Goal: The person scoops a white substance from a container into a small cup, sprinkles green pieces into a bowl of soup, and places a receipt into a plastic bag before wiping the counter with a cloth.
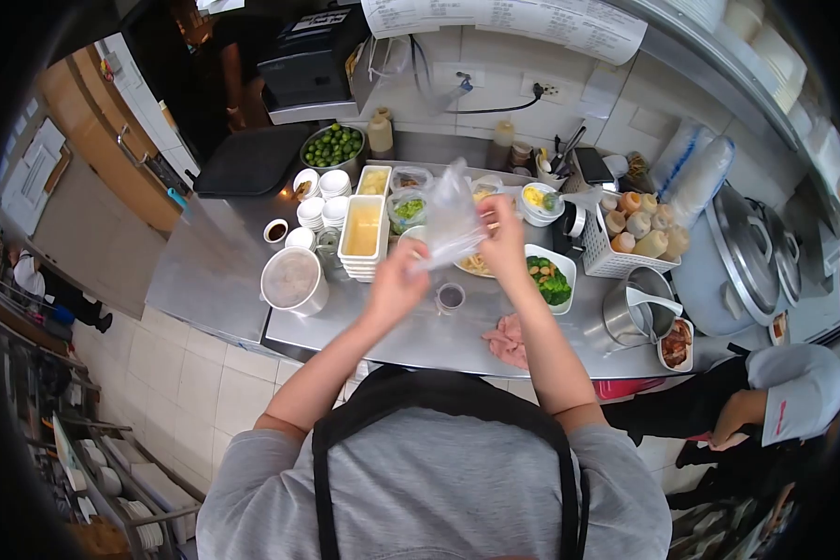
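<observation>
Both hands are raised over the middle of the steel counter (383, 329) with a clear plastic bag (452, 219) stretched between them. My left hand (401, 280) pinches its lower left edge. At the bag's right side, the fingers of my right hand (502, 235) are closed on the film. Below the hands stands a small clear cup of dark sauce (450, 298). A white dish of broccoli (553, 280) is beside my right forearm, and a plate of pale food (474, 265) is partly hidden behind that hand. A crumpled pink cloth (507, 342) lies near the front edge.
To the left are stacked rectangular containers (364, 229), a white tub (295, 283), stacked small cups (334, 211) and a bowl of green limes (333, 147). On the right stand a basket of bottles (637, 231), a metal pot (640, 303) and large lidded pots (747, 247). A co-worker (793, 392) bends at right.
</observation>
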Action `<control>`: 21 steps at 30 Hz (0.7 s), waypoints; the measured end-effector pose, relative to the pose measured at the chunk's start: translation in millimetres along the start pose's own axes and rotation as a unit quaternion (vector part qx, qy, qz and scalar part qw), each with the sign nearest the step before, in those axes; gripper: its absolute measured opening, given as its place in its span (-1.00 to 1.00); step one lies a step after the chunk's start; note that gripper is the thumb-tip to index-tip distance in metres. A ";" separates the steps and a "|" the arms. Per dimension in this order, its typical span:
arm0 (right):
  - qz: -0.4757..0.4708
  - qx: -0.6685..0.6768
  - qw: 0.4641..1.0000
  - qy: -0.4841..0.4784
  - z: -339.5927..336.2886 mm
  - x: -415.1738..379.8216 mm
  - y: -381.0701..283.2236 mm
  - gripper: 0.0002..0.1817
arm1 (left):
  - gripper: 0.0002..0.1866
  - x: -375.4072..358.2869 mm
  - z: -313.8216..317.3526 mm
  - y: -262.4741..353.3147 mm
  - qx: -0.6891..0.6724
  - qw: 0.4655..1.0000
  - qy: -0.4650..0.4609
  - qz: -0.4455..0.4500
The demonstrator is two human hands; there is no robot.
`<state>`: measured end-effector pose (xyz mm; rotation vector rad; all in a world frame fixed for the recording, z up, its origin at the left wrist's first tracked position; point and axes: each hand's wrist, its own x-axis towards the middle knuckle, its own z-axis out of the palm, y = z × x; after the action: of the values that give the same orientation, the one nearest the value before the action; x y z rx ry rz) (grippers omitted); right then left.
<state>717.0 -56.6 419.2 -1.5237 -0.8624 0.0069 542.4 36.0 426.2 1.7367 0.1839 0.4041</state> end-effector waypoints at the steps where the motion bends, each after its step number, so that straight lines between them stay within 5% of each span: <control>1: -0.041 -0.060 0.993 -0.089 4.7 -9.2 -8.8 -0.69 | -0.70 7.2 -15.6 -2.9 0.089 0.988 0.122 -0.018; 2: -0.082 -0.119 0.974 -0.176 10.6 -17.6 -17.5 -0.67 | -0.69 14.6 -28.7 -4.4 0.176 0.954 0.241 -0.036; 4: -0.133 -0.192 0.944 -0.232 23.9 -35.3 -32.0 -0.62 | -0.80 22.8 -41.2 -7.7 -0.138 0.952 0.268 0.041; 5: -0.133 -0.192 0.944 -0.233 24.3 -36.3 -30.1 -0.62 | -0.80 25.0 -52.6 -6.2 -0.138 0.952 0.269 0.040; 7: -0.079 -0.151 0.954 -0.247 26.2 -39.5 -23.3 -0.62 | -0.87 22.5 -76.6 0.8 -0.358 0.872 0.325 0.073; 10: 0.048 -0.133 0.953 -0.266 24.4 -34.1 -12.9 -0.64 | -0.83 11.6 -79.1 8.2 -0.228 0.913 0.337 0.020; 12: 0.026 -0.080 0.972 -0.217 27.8 -29.9 -10.0 -0.65 | -0.82 -2.3 -56.9 -1.3 -0.172 0.926 0.336 0.012; 14: 0.005 -0.026 0.986 -0.163 33.1 -28.2 -10.4 -0.66 | -0.82 -11.0 -29.5 -23.7 0.084 0.972 0.219 0.031; 18: -0.068 -0.078 0.978 -0.180 44.5 -44.0 -16.9 -0.69 | -0.87 -8.4 -18.1 -19.3 -0.036 0.976 0.215 -0.027; 20: -0.091 -0.126 0.967 -0.200 45.9 -48.8 -12.6 -0.69 | -0.90 -2.6 -24.3 6.4 -0.292 0.918 0.267 -0.032; 21: -0.044 -0.112 0.971 -0.209 47.8 -51.6 -1.3 -0.69 | -0.93 -2.2 -29.1 -0.6 -0.313 0.914 0.259 0.015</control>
<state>656.2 -42.3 387.0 -1.7238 -1.3005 0.1773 529.8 62.0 429.8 0.9741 0.3633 0.8445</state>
